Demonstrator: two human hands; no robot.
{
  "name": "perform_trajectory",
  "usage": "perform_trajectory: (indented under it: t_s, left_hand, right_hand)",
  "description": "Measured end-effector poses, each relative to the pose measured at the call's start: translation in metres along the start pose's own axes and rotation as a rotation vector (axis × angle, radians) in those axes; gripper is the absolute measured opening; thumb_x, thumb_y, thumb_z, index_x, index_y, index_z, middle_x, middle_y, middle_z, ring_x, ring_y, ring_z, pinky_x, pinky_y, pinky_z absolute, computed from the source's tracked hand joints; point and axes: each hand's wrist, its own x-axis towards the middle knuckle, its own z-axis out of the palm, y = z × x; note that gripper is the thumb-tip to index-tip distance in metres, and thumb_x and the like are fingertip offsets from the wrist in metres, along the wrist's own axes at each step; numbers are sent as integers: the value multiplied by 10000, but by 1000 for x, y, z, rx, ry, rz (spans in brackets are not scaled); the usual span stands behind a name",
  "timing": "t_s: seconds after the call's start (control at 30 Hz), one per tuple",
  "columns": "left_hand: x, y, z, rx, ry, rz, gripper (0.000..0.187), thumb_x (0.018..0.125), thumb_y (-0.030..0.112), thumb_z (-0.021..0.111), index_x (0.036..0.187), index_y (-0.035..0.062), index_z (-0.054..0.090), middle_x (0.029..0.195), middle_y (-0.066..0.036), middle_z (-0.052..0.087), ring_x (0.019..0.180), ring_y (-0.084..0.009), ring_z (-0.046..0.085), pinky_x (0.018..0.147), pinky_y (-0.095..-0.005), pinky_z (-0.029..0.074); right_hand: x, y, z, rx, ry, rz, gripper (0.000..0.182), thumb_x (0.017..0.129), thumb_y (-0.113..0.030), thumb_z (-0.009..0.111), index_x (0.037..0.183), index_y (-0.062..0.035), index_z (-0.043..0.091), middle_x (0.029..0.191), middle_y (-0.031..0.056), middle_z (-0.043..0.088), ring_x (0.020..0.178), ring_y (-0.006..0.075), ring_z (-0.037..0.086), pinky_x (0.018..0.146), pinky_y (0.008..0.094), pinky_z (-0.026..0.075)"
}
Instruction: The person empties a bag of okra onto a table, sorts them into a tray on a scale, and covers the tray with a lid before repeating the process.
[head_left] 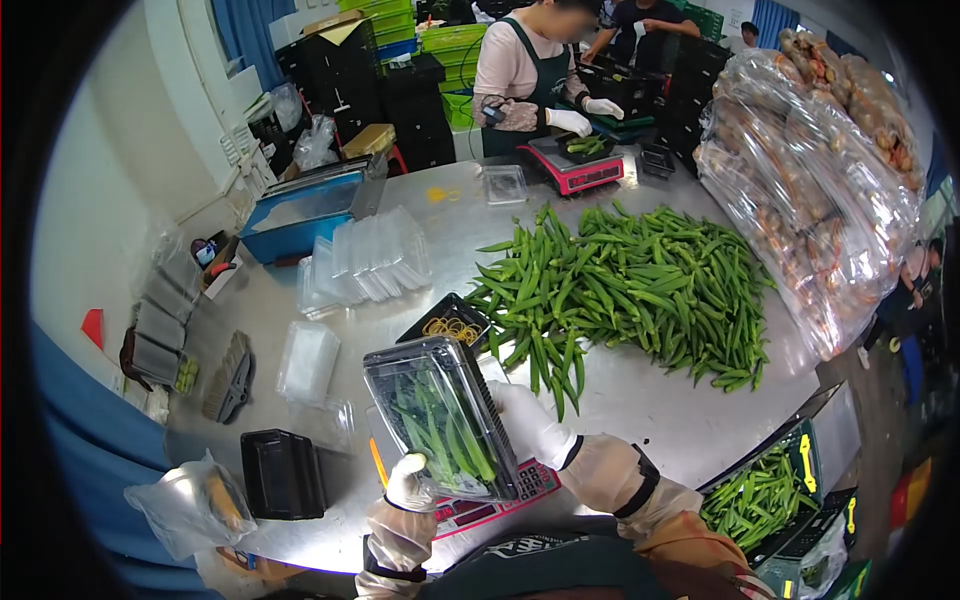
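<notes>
A black tray with a clear lid (440, 420), okra visible inside, is held tilted above a red scale (500, 508). At its lower left edge my gloved left hand (408, 484) grips it. My gloved right hand (535, 425) is against its right side, the fingers partly hidden behind the tray. Just beyond the tray sits a black box of rubber bands (450, 328). A large heap of okra (640, 290) lies on the metal table (640, 440).
Clear lids (365, 258) and black trays (282, 475) stand at left, near a brush (232, 378). Across the table a co-worker (530, 75) in white gloves is at another red scale (575, 172). Bagged produce (810, 180) fills the right; an okra crate (765, 495) is lower right.
</notes>
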Motion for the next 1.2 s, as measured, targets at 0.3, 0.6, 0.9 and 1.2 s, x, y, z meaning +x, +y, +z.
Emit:
perform_trajectory:
  t_s: [0.3, 0.6, 0.9, 1.2]
  left_hand:
    - [-5, -13, -3, -120, -119, -19, 621, 765, 286, 710, 1293, 8, 537, 1213, -214, 616, 1072, -369, 625, 929, -509, 526]
    - [-4, 31, 53, 632, -190, -439, 1020, 776, 258, 778, 1536, 6, 145, 1549, -138, 281, 1436, -216, 234, 1171, -338, 184]
    - [-13, 36, 52, 527, 91, -444, 876, 844, 320, 721, 1513, 12, 245, 1512, -158, 359, 1413, -262, 321, 1169, -380, 233]
    - [124, 58, 50, 603, 107, -259, 494, 913, 320, 671, 1278, 23, 521, 1122, -68, 647, 967, -168, 652, 805, -310, 555]
  right_hand:
    - [-7, 39, 11, 341, -160, 1, 135, 962, -174, 566, 942, -49, 612, 747, 56, 593, 759, 224, 606, 748, 363, 495]
    - [20, -26, -85, 795, -362, 210, 504, 1029, -427, 428, 1246, 5, 570, 645, -77, 384, 490, 31, 310, 502, 189, 281]
    - [-45, -88, -131, -80, -865, 83, 408, 898, -221, 716, 1267, -73, 621, 770, -12, 599, 643, 64, 459, 622, 229, 417]
    - [-46, -28, -107, -202, 193, -171, 301, 899, -68, 657, 1193, -6, 641, 1066, 106, 664, 1004, 168, 620, 896, 280, 478]
